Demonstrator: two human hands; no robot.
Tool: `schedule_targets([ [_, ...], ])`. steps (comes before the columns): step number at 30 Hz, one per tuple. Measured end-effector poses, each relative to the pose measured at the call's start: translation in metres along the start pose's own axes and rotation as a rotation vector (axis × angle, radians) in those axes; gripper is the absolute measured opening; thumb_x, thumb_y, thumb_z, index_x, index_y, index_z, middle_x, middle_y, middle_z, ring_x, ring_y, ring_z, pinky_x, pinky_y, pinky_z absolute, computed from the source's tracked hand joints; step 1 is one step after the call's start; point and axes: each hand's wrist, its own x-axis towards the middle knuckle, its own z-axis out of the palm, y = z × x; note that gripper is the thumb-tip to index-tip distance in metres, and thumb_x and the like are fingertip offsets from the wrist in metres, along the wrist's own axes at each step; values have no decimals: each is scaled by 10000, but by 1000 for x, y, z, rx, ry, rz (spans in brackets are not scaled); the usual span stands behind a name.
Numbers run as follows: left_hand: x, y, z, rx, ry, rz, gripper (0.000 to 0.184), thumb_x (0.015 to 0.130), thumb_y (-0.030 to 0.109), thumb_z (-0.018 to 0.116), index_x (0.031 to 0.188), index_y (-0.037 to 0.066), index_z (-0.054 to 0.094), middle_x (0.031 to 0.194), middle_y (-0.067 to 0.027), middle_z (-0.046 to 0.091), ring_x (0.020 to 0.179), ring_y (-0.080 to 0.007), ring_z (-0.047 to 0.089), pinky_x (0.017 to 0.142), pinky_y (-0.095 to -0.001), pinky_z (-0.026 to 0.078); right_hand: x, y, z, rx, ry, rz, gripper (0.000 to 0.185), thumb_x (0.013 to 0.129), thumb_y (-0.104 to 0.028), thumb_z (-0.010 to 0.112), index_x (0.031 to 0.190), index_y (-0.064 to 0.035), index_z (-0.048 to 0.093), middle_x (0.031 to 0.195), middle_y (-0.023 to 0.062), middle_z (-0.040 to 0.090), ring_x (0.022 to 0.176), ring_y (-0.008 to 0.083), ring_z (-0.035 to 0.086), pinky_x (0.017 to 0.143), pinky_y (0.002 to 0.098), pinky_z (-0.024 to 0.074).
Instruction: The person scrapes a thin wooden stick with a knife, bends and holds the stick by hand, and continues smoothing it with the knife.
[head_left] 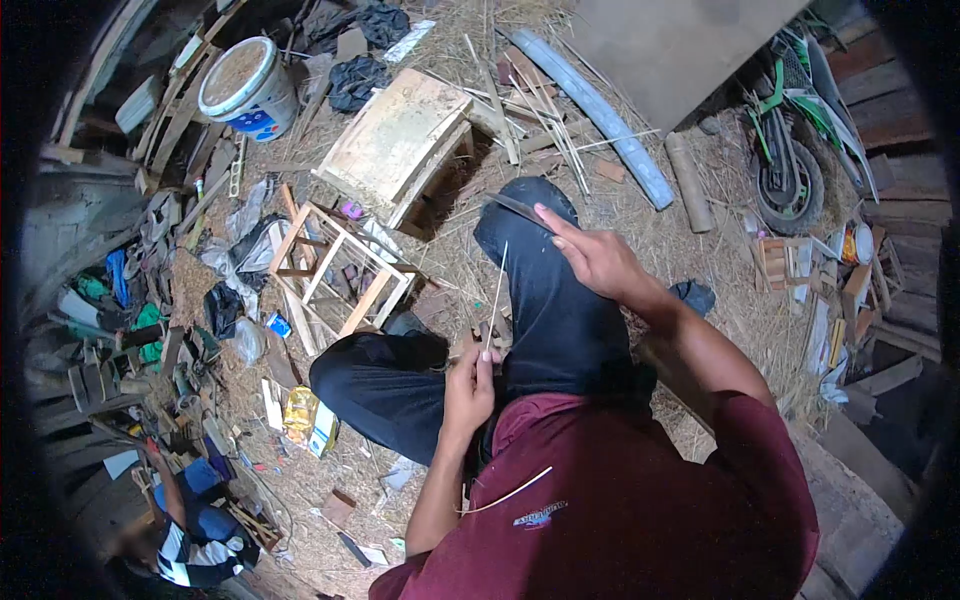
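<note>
My left hand (pixel 469 389) is closed in a pinch on a thin pale stick (pixel 498 300) that points up from it, in front of my lap. My right hand (pixel 590 253) grips a dark flat blade (pixel 518 211) above my knee, the blade reaching out to the left. Stick and blade are apart. A curved pale strip (pixel 512 491) lies on my maroon shirt.
A wooden table (pixel 395 135) and a small wooden frame (pixel 330 262) stand ahead. A bucket (pixel 240 85) is at upper left, a motorbike (pixel 790 160) at upper right. Another person (pixel 200 550) sits at lower left. Straw and scraps litter the floor.
</note>
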Motion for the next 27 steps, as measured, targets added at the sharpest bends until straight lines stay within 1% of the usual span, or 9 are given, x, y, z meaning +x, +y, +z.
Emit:
schedule_targets([
  [1,18,4,5,-65,81,201,185,999,120,460,906,28,591,597,-30,547,521,-104,485,491,-278,380,-1,-1,3,69,58,-94,521,965,-254,497,1464,-321,366,1038,160,670,705,397,653,612,477,533],
  [3,46,23,6,-103,-11,37,184,996,126,462,912,24,590,612,-80,573,537,-187,552,516,-328,422,-4,2,12,105,125,-277,529,959,-250,511,1464,-317,369,894,208,674,711,393,655,606,472,528],
  [6,87,46,20,24,-48,104,164,984,125,467,934,20,582,651,-161,600,615,-335,622,555,-405,459,-9,-10,4,-7,-144,-200,537,950,-243,532,1460,-305,378,796,210,663,717,386,660,609,470,531],
  [10,82,57,21,214,-49,165,132,965,113,474,954,21,568,731,-242,600,757,-446,620,596,-467,468,-6,-6,12,18,-51,-131,543,943,-234,550,1455,-303,380,787,193,661,684,387,652,602,485,528],
  [16,-7,26,-7,150,-61,73,180,987,113,483,868,2,558,646,-66,548,551,-138,534,523,-306,419,-5,4,5,57,58,-8,494,959,-216,518,1437,-288,416,1020,201,661,726,395,654,640,459,546],
  [17,-21,7,-10,-7,-55,8,202,1002,179,485,891,29,561,574,-10,447,483,-71,410,454,-270,321,-5,7,4,33,46,34,490,964,-207,510,1441,-266,413,1053,195,659,750,387,662,663,446,548],
  [21,0,25,-39,-521,32,-178,253,1036,257,442,881,85,543,535,65,361,442,-15,283,423,-210,211,16,14,9,279,302,-83,477,1010,-205,461,1448,-34,380,1061,137,695,777,173,663,731,304,506],
  [25,41,58,-61,-825,33,-61,260,1023,312,453,899,90,506,475,58,300,350,-65,244,385,-237,231,51,-44,-13,798,140,166,454,983,-231,563,1388,-39,490,828,79,674,560,73,528,556,225,443],
  [27,57,65,-73,-1003,-39,24,238,1028,278,425,905,84,488,475,61,285,338,-66,242,383,-237,228,72,-76,-16,979,152,142,307,948,-202,630,1202,-30,611,757,37,663,465,7,422,428,186,312],
])
